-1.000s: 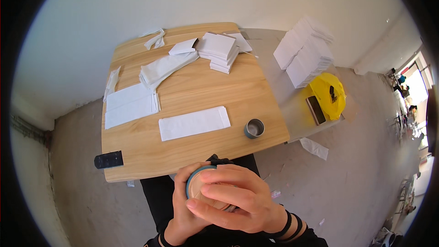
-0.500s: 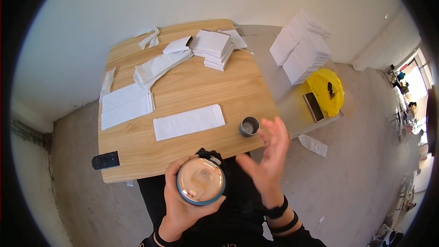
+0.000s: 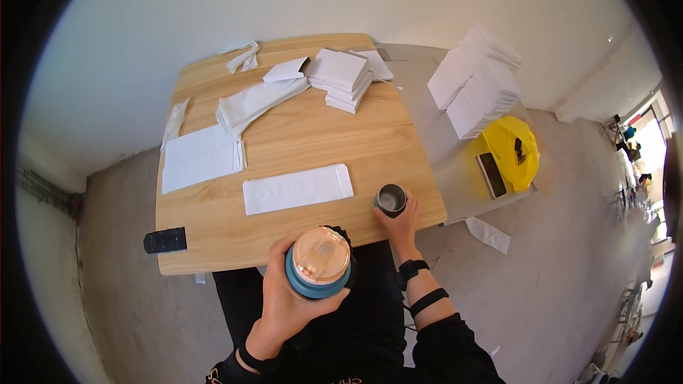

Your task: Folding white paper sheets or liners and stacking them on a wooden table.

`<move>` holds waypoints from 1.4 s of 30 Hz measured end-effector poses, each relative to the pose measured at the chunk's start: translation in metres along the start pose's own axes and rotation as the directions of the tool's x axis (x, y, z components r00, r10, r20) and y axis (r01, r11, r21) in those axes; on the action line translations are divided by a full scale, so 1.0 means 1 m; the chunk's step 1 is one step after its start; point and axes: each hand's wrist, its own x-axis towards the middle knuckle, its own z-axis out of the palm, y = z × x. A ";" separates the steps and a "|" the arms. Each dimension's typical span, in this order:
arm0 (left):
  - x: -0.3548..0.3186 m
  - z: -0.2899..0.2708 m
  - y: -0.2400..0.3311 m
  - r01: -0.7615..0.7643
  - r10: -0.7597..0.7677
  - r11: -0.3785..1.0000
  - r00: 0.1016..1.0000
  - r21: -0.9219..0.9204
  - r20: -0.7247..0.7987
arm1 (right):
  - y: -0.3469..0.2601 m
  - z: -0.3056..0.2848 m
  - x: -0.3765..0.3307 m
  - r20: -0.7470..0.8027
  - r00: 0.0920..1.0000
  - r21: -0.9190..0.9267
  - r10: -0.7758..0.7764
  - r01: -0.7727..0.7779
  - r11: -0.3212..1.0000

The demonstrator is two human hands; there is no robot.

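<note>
Head view: the left hand point(image 3: 281, 304) wraps the flask point(image 3: 317, 286) by the tabletop's point(image 3: 334, 146) near edge; the right hand point(image 3: 400, 227) grips the cup point(image 3: 391, 201) near the right corner. Both look stiff, perhaps slick—the flask likely heavier, best held below its lid point(image 3: 321, 254). Half a second ago, the right hand was spread, empty.

Gloss meets matt!
The near bottle lid point(image 3: 321, 254) gleams like plastic, the cup point(image 3: 390, 200) shows metal inside, the tabletop point(image 3: 334, 139) is grained wood, the folded paper point(image 3: 297, 189) matt, the right-hand bag point(image 3: 509, 148) crinkly plastic.
</note>
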 end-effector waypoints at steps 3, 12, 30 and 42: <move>0.003 0.005 -0.005 0.010 -0.010 1.000 1.000 0.019 0.020 | -0.017 -0.024 0.008 0.071 0.996 0.142 0.050 -0.059 0.988; 0.007 0.021 -0.015 -0.019 -0.015 0.980 0.985 0.197 0.170 | -0.187 -0.164 0.039 0.722 0.615 0.159 -0.317 0.298 0.941; 0.006 0.061 -0.009 -0.144 0.073 0.975 0.927 0.170 0.368 | -0.212 -0.176 0.027 0.881 0.472 -0.249 -0.038 0.530 0.811; 0.001 0.059 -0.015 -0.153 0.101 0.979 0.939 0.137 0.328 | -0.217 -0.175 0.025 0.918 0.391 -0.267 0.066 0.486 0.832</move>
